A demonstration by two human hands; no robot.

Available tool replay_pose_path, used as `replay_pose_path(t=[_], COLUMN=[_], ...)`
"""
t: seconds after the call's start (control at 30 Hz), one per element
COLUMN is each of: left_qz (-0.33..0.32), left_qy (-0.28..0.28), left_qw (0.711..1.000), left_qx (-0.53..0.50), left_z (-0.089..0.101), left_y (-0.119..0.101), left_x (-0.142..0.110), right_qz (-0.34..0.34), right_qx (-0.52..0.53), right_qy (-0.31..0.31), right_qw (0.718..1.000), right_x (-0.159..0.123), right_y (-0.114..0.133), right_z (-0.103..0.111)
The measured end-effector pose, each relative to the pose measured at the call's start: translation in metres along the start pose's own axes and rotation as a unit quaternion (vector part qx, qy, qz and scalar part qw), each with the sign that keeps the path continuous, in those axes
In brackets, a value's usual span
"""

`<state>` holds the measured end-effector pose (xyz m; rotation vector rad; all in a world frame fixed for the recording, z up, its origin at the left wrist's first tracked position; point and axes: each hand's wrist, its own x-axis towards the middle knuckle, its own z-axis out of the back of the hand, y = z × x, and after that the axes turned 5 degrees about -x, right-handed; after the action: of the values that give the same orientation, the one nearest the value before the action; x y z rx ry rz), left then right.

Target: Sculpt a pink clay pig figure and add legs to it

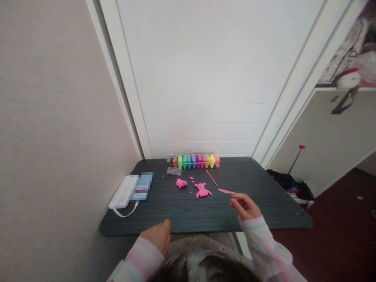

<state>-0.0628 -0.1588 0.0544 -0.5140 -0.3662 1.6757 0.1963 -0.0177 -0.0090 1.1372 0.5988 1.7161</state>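
Note:
My right hand (245,206) is at the right of the desk, fingertips pinched on the end of a pink modelling knife (225,191). The blade points left, toward a small pink clay animal figure (202,190) with a round body, limbs and ears. Left of that figure is a lumpy pink clay piece (181,183), with small pink crumbs around both. A thin pink modelling stick (212,178) lies diagonally behind the knife. My left hand (160,235) is curled closed at the desk's front edge, with nothing showing in it; its inner side is hidden.
A clear pack of coloured clay (194,161) stands at the back of the dark desk (249,176), a small clear packet (174,171) before it. A white device (125,192) with a cable and a blurred-out blue item (143,187) lie at the left. A white door (199,78) rises behind.

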Motion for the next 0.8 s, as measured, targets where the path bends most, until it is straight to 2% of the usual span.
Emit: replay_pose_path(t=[0.1,0.23,0.3,0.37,0.43,0.57,0.67,0.8], left_qz=[-0.063,-0.093,-0.099,-0.104,-0.109,-0.067,-0.040,-0.049], left_qy=[-0.126,-0.267,-0.294,-0.274,-0.213,-0.147,-0.119,-0.105], left_qw=[0.979,0.909,0.891,0.899,0.927,0.970,0.984,0.986], left_qx=[-0.148,-0.307,-0.332,-0.325,-0.289,-0.184,-0.130,-0.121], left_z=[0.017,0.055,0.073,0.078,0.068,0.020,-0.008,-0.019], left_y=[-0.013,-0.019,-0.017,-0.013,-0.009,0.003,0.014,0.023], left_x=[0.033,0.084,0.107,0.126,0.141,0.154,0.154,0.154], right_qz=[0.030,0.065,0.079,0.085,0.083,0.067,0.055,0.054], right_qx=[-0.014,-0.077,-0.114,-0.151,-0.186,-0.236,-0.259,-0.271], right_qy=[-0.016,0.010,0.035,0.059,0.080,0.116,0.137,0.164], right_qw=[0.999,0.995,0.990,0.983,0.976,0.962,0.955,0.947], right_x=[0.025,0.036,0.033,0.028,0.026,0.027,0.029,0.032], right_y=[-0.010,-0.014,-0.010,-0.005,-0.001,0.006,0.009,0.012], right_z=[-0.021,-0.040,-0.047,-0.054,-0.060,-0.069,-0.074,-0.077])
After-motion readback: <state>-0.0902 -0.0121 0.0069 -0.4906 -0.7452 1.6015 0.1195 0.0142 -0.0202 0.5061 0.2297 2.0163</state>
